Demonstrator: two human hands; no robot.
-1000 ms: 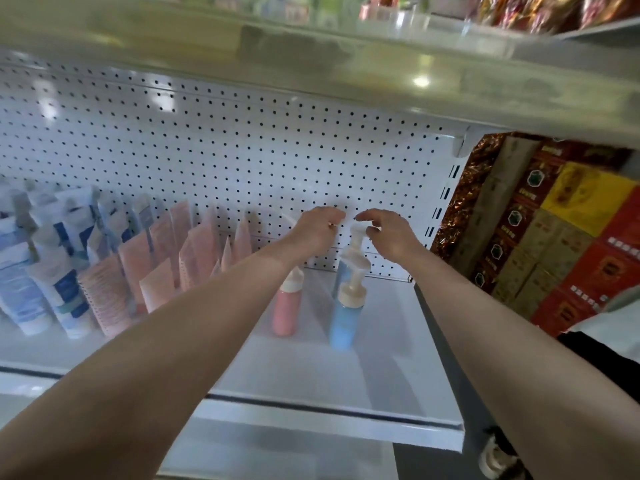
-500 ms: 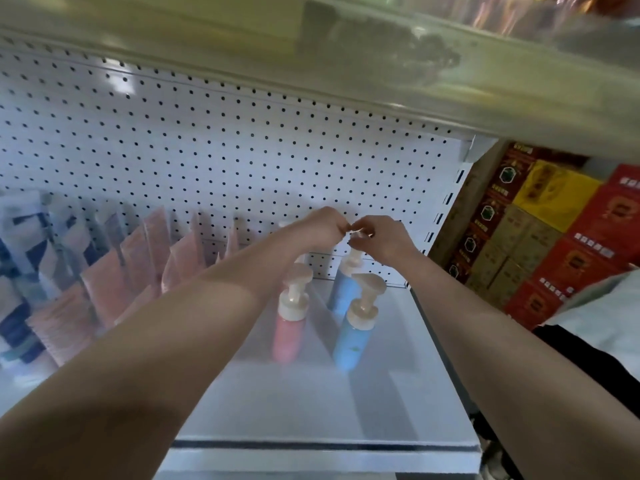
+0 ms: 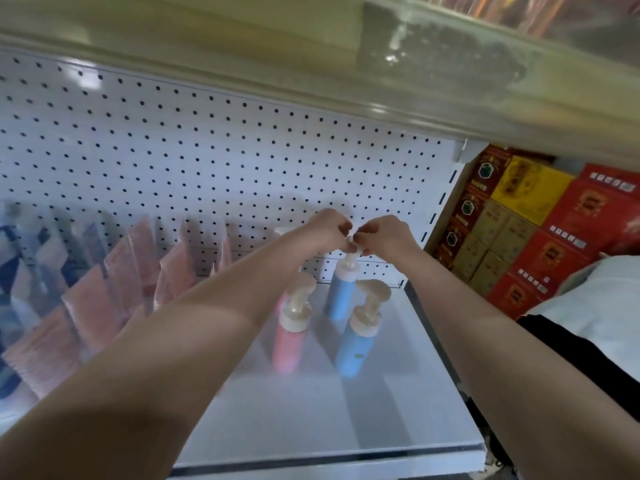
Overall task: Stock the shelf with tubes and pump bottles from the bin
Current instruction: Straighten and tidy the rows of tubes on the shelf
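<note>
Three pump bottles stand on the white shelf (image 3: 398, 420). At the back is a blue pump bottle (image 3: 341, 292); my left hand (image 3: 325, 230) and my right hand (image 3: 384, 235) both pinch its cream pump head from either side. In front of it stand a second blue pump bottle (image 3: 356, 344) and, to its left, a pink pump bottle (image 3: 289, 337), both upright and untouched. Pink tubes (image 3: 138, 271) and blue-and-white tubes (image 3: 31, 258) lean in rows on the left of the shelf. The bin is out of sight.
A white pegboard (image 3: 207, 161) backs the shelf. Another shelf (image 3: 311, 64) hangs low overhead. Red, yellow and brown boxes (image 3: 540, 230) are stacked in the bay to the right. Bare shelf surface lies in front of the bottles.
Both hands have closed in on the back blue bottle's pump head, which only the right touched a second ago. The camera has moved closer and tilted down.
</note>
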